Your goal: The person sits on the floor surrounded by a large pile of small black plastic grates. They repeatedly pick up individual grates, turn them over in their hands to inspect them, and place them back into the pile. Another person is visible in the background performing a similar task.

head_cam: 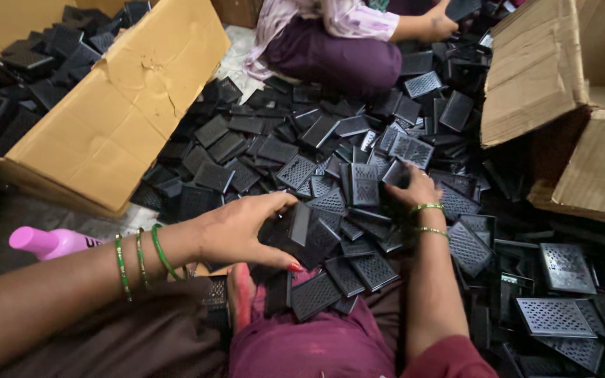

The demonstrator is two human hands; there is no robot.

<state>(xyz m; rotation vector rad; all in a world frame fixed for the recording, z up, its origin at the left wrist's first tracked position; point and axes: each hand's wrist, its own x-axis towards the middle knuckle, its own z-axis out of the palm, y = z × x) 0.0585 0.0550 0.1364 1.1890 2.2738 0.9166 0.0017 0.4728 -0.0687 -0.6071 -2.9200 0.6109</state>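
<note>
At the near edge of the pile (358,140), my left hand (243,231) is clamping a stack of black grilles (306,234); my right hand (414,187) is closing on another grille (395,173). They look light, stiff, slick; I'm gripping their edges.

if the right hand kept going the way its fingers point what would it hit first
The right hand points up-left into the heap; it would likely first meet the black perforated plastic panel at its fingertips, though depth is unclear.

Co-worker (330,42) cut off at top edge, pink bottle (50,241) half behind left forearm, floor buried under black grilles (358,189).
</note>
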